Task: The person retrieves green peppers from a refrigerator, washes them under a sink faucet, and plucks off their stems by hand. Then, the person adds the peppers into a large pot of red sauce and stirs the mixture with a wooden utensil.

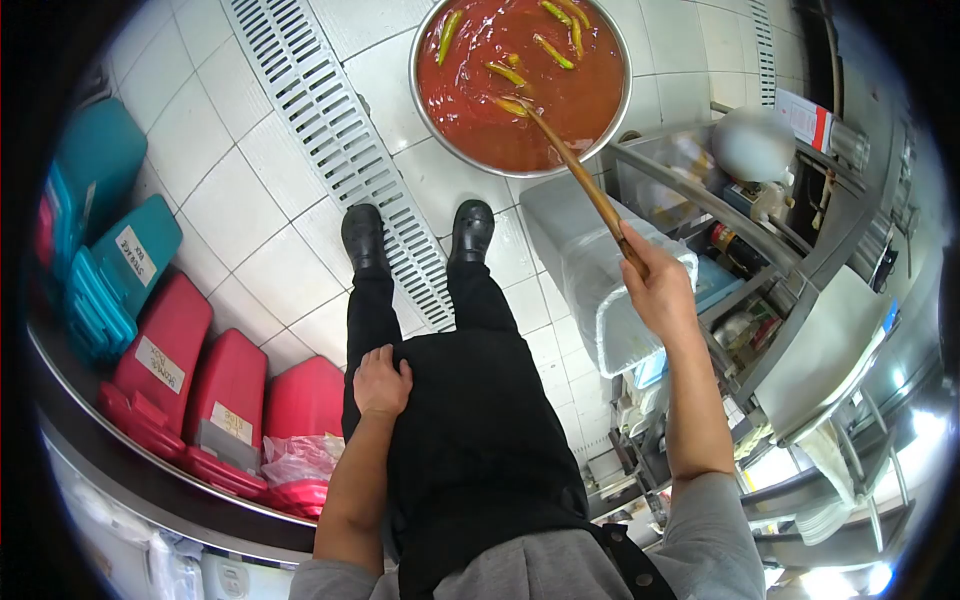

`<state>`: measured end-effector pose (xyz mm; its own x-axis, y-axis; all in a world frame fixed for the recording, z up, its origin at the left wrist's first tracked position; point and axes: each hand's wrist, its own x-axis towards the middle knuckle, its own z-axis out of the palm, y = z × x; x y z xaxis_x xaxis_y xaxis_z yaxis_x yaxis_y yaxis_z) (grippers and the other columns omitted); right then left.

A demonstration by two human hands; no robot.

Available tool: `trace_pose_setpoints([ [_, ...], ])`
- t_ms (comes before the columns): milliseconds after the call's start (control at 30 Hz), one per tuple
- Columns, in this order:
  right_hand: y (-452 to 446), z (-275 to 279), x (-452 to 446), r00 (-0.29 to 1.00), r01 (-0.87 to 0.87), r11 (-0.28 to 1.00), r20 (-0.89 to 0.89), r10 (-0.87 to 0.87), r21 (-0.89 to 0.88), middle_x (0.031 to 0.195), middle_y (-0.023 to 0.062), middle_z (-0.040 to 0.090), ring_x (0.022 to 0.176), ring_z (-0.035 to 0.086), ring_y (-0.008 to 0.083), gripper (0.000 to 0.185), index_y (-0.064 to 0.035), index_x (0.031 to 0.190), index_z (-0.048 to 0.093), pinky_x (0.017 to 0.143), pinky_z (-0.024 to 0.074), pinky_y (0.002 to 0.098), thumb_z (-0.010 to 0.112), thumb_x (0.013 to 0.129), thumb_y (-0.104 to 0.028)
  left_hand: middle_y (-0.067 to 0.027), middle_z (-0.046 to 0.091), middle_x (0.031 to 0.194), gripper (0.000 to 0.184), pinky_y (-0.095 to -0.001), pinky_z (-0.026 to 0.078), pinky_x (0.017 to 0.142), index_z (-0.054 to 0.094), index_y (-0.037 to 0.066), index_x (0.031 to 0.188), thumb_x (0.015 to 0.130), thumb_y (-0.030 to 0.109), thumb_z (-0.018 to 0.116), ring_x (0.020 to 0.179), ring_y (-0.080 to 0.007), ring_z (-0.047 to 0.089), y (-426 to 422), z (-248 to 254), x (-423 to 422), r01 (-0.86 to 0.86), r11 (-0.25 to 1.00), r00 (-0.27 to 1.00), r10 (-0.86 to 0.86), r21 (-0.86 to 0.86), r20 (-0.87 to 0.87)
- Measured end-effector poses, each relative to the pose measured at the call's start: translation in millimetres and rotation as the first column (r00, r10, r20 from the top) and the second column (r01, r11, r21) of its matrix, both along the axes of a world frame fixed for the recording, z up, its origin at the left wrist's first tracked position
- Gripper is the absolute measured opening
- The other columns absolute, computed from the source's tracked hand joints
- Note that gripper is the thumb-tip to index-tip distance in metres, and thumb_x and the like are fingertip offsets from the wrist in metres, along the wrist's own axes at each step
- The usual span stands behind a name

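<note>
My right hand (658,285) grips the upper end of a long wooden stick (583,178). The stick slants down into a large round metal pot (413,78), where its lower end disappears in red-brown liquid (480,130). Several green and yellowish chili peppers (552,52) float in this liquid, one of them right by the stick. Palm down, my left hand (383,382) rests on the black apron (470,430) over my thigh, its fingers lying on the cloth with nothing in them.
A grey bin (575,225) with a clear plastic liner stands under my right forearm. Metal shelving (700,200) with bottles and containers runs along the right. Teal boxes (130,250) and red boxes (165,350) line the left. A slotted drain grate (345,130) crosses the tiled floor.
</note>
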<state>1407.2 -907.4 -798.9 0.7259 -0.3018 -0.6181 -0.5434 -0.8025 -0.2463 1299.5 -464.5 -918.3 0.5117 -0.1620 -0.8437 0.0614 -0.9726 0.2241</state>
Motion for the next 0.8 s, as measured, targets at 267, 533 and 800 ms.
trace_pose_setpoints([
  [267,7,-94,49,0.985,-0.173,0.971,-0.038,0.169,-0.162,0.103,0.0182,0.071,0.094,0.071,0.0398,0.051,-0.0273,0.143,0.066,0.085,0.0575,0.0507,0.067,0.094,-0.013,-0.0106,0.070,0.123,0.039,-0.0458,0.052,0.101,0.067,0.006,0.124,0.095,0.032,0.066,0.121,-0.0306,0.063,-1,-4,1,-0.016,1.000,1.000,0.016,0.012,0.002],
  [533,23,-149,134,0.962,-0.269,0.907,-0.054,0.266,-0.323,0.107,0.0144,0.072,0.101,0.073,0.0355,0.038,-0.0293,0.134,0.068,0.087,0.0585,0.0497,0.068,0.096,-0.020,-0.0135,0.071,0.124,0.042,-0.0462,0.053,0.103,0.067,0.003,0.126,0.095,0.030,0.069,0.120,-0.0331,0.064,-6,0,7,-0.018,1.000,1.000,0.018,0.006,-0.022],
  [800,-6,-170,199,0.945,-0.324,0.855,-0.104,0.309,-0.406,0.119,0.0128,0.072,0.113,0.072,0.0331,0.044,-0.0385,0.142,0.061,0.094,0.0585,0.0468,0.060,0.102,-0.022,-0.0132,0.070,0.124,0.040,-0.0462,0.053,0.103,0.067,0.004,0.126,0.095,0.030,0.068,0.121,-0.0328,0.064,-8,-5,8,0.006,1.000,1.000,-0.006,0.019,0.000],
])
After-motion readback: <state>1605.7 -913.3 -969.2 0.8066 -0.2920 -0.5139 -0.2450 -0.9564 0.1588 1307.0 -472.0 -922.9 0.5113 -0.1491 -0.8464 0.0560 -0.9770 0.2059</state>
